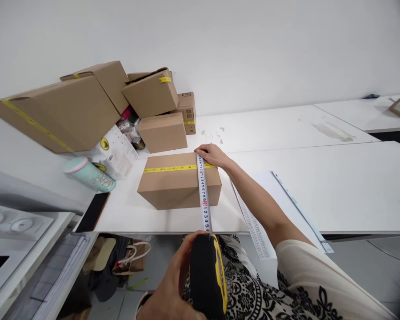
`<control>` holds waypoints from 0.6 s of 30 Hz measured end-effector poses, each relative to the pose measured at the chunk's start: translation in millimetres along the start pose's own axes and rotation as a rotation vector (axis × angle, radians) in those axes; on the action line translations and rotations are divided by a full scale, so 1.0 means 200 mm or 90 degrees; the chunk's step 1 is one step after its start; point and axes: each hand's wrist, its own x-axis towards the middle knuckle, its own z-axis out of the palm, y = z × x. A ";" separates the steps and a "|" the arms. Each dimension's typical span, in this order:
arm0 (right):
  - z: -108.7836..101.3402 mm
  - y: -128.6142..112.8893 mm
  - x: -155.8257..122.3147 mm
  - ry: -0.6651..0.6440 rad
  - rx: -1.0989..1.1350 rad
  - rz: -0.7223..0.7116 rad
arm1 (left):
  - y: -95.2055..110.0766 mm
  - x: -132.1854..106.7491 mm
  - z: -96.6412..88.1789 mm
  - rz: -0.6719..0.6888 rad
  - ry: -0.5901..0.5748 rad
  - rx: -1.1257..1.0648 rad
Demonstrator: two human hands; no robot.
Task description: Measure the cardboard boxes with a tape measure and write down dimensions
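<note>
A closed cardboard box [173, 184] with a yellow tape strip across its top sits near the front edge of the white table [336, 186]. A white measuring tape blade [202, 191] runs across the box top from back to front. My right hand [211, 154] pinches the blade's end at the box's far edge. My left hand [173, 284], low in front of the table, is wrapped round the black and yellow tape measure case [208, 278].
Several cardboard boxes [86, 104] pile up at the back left, with packets and a pastel tumbler [88, 173] beside them. A dark phone [92, 212] lies at the table's front left. Printed sheets [280, 209] lie under my right forearm. Bags sit on the floor below.
</note>
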 end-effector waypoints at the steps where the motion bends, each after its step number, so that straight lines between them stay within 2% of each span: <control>1: 0.00 0.00 0.00 -0.001 -0.001 -0.005 | 0.02 0.01 0.02 0.010 0.018 0.012; 6: 0.00 0.01 0.00 -0.001 0.006 -0.020 | 0.09 0.02 0.09 0.022 0.029 0.021; 13: 0.01 -0.01 0.00 0.001 0.023 -0.015 | 0.09 0.03 0.07 0.060 0.011 0.060; 14: 0.02 -0.01 0.00 0.018 0.040 -0.020 | 0.08 0.02 0.06 0.066 0.010 0.061; 16: 0.02 0.00 -0.02 0.106 0.110 -0.023 | 0.06 0.00 0.03 0.104 0.034 0.081; 18: 0.01 0.03 -0.07 0.239 0.227 -0.003 | 0.06 -0.03 -0.02 0.199 0.116 0.167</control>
